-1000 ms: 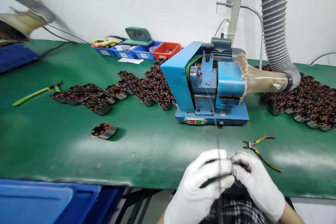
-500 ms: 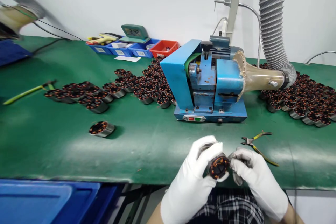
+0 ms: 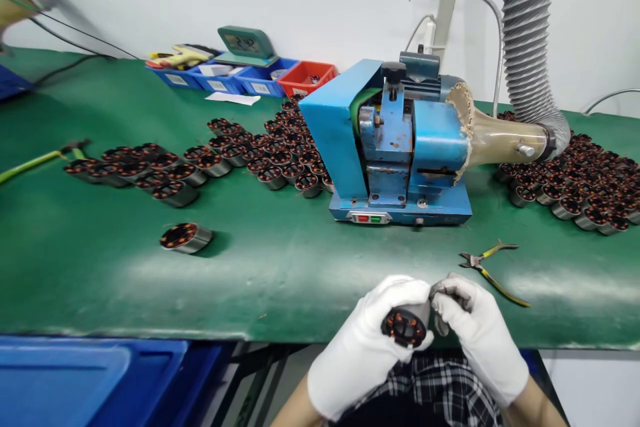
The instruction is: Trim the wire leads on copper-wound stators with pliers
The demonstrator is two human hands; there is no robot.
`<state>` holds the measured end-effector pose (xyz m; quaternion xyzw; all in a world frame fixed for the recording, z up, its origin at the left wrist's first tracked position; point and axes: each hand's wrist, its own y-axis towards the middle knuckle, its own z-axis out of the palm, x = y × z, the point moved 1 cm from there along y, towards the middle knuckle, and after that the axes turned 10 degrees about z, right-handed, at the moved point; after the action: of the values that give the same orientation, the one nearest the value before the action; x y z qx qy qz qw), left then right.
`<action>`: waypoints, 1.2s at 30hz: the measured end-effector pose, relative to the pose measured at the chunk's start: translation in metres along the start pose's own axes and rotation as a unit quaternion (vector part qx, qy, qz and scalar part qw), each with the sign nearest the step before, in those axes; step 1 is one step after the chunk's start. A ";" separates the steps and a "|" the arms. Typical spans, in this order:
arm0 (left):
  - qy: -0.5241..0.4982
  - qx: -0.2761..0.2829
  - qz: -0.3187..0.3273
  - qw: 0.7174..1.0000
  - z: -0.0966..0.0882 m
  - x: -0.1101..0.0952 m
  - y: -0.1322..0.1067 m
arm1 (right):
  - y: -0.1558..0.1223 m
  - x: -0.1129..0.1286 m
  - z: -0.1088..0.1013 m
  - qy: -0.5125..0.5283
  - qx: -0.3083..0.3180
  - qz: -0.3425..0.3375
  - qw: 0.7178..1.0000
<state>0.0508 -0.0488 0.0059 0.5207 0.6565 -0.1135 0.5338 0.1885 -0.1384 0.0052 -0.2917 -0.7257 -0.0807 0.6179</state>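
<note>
My left hand [image 3: 363,350], in a white glove, is wrapped round a motor stator [image 3: 406,327]. The stator's end, with black insulation and copper windings, faces me, tilted downward. Close to the stator's right side is my right hand [image 3: 477,333], also gloved, with greyed fingertips pinched together. Whether anything lies between those fingertips is too small to tell. Just beyond the right hand, a pair of yellow-handled cutting pliers [image 3: 487,270] lies on the green bench with its jaws apart. A single stator [image 3: 187,238] stands apart at the left.
A blue belt grinding machine [image 3: 390,147] stands at mid-bench, joined to a grey extraction hose [image 3: 533,40]. Many stators [image 3: 285,147] are grouped left of it, more stators [image 3: 580,180] at right. Small bins [image 3: 265,80] and a clock [image 3: 246,43] sit behind; blue crates [image 3: 65,380] are at lower left.
The stator has been turned in my left hand, so its wound end points more downward and left. My right fingertips have stayed close beside it. The view has shifted slightly.
</note>
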 end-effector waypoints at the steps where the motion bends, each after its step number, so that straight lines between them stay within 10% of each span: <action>1: -0.019 0.008 -0.011 1.000 0.001 0.000 0.001 | 0.000 -0.002 0.000 -0.022 -0.019 -0.006 1.000; 9: 0.239 -0.019 0.087 0.967 0.022 0.030 -0.012 | 0.017 -0.032 0.005 -0.077 0.095 0.054 0.991; 14: 0.189 0.061 -0.042 0.979 0.024 0.047 -0.008 | 0.034 -0.026 -0.003 -0.223 0.151 0.006 0.963; 20: 0.179 0.072 -0.065 0.979 0.015 0.042 -0.003 | 0.044 -0.013 -0.068 -0.433 0.154 -0.093 0.883; 26: 0.175 0.073 -0.087 0.978 0.021 0.044 -0.004 | 0.054 -0.049 -0.148 -0.558 -0.051 -0.127 0.818; 36: 0.242 0.098 -0.084 0.962 0.044 0.007 0.016 | 0.044 -0.081 -0.115 -0.473 -0.201 -0.072 0.855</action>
<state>0.0901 -0.0688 -0.0109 0.5251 0.7933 -0.0922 0.2940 0.3146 -0.1837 -0.0558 -0.3594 -0.9175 -0.1211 0.1203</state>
